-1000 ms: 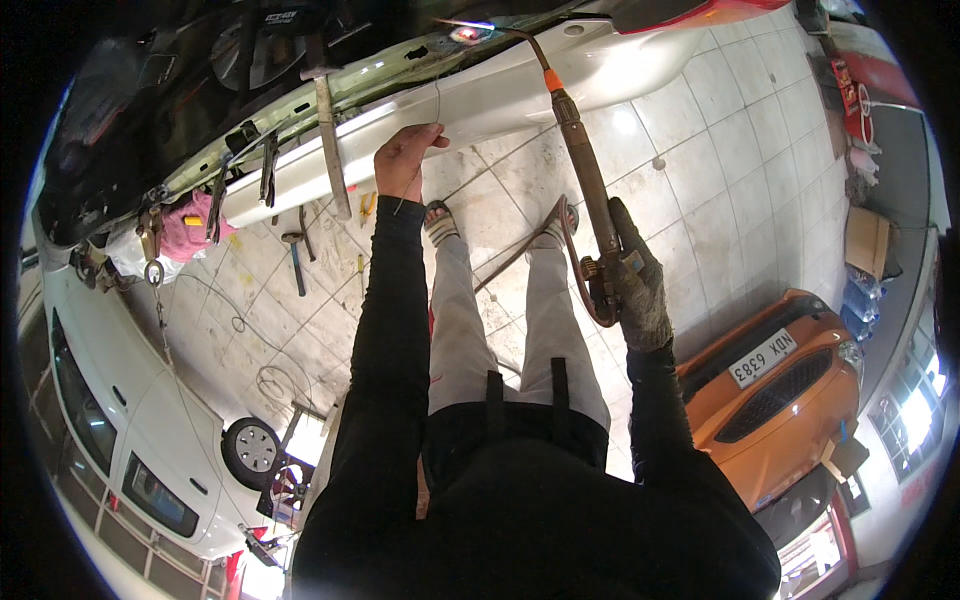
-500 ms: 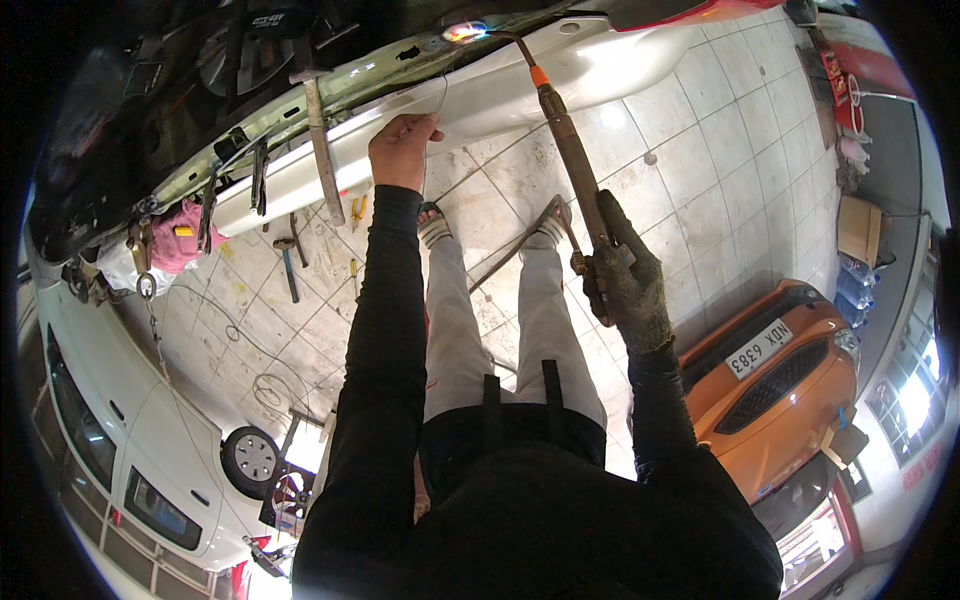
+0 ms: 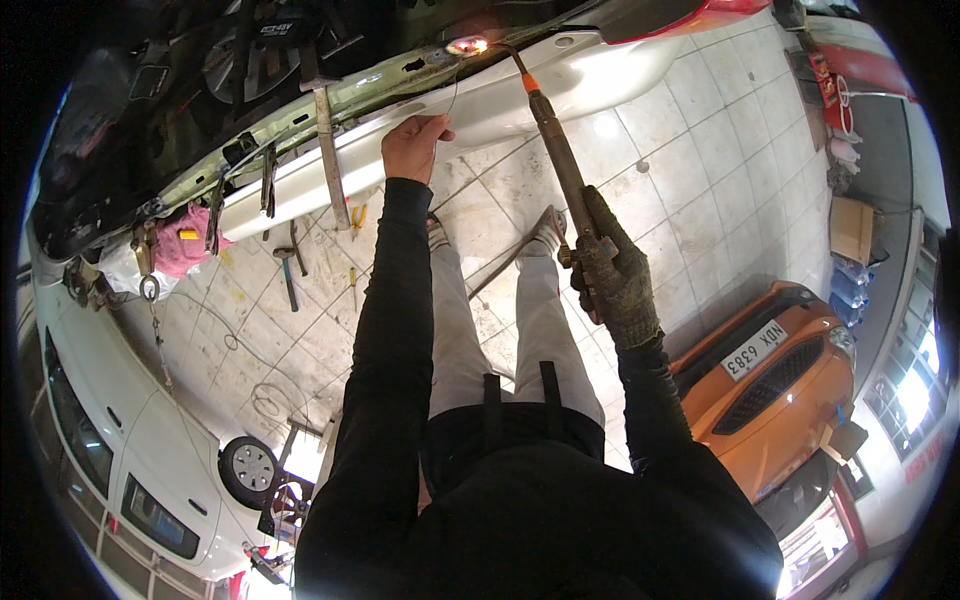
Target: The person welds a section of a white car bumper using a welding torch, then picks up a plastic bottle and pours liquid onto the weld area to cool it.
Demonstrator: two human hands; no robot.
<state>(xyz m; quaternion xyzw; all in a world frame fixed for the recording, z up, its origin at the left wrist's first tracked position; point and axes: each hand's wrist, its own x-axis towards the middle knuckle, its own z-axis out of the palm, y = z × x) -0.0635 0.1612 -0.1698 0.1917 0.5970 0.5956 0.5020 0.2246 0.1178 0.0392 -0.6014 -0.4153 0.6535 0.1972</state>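
My bare left hand [image 3: 411, 152] is closed in a pinch on a thin filler wire [image 3: 456, 92]. The wire rises from my fingers toward a glowing spot [image 3: 467, 46] on the pale green metal body edge [image 3: 375, 82] of a car. In a dirty work glove, my right hand [image 3: 622, 280] is wrapped round the handle of a gas torch [image 3: 558, 150]. The torch's bent tip, above an orange band, points left at that spot, where a bright flame shows. Below the edge runs a white bumper [image 3: 500, 105], under both the wire and the torch neck.
A hammer [image 3: 329, 150] hangs at the body edge, left of my left hand. Another hammer [image 3: 287, 275] and pliers [image 3: 358, 216] lie on the tiled floor. A pink cloth [image 3: 182, 240] is at far left. A white car [image 3: 130, 420] and an orange car [image 3: 770, 390] stand either side.
My left hand has shifted slightly right with the wire. The torch has moved a little left and lower in view. The spot by its tip now glows more orange.
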